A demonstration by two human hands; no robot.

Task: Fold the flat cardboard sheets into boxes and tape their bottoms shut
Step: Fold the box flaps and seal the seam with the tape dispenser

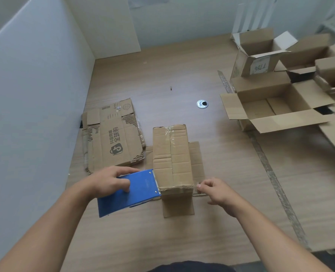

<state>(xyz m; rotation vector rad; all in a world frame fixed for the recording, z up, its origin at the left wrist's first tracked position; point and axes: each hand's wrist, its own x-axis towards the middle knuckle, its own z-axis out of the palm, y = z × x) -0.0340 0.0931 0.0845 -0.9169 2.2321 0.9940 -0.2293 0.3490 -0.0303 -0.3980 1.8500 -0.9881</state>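
Note:
A small cardboard box (171, 154) stands upside down in the middle of the table, its bottom flaps closed and clear tape running along the centre seam. My left hand (109, 181) grips a blue tape dispenser (131, 193) whose blade end touches the box's near left edge. A strip of clear tape runs across the near edge of the box to my right hand (214, 190), which pinches the tape's end just right of the box. A stack of flat printed cardboard sheets (111, 136) lies to the left of the box.
Several folded open boxes (276, 103) are piled at the right side of the table. A round metal cable port (202, 104) sits in the tabletop beyond the box. White partition walls (35, 95) close off the left and back.

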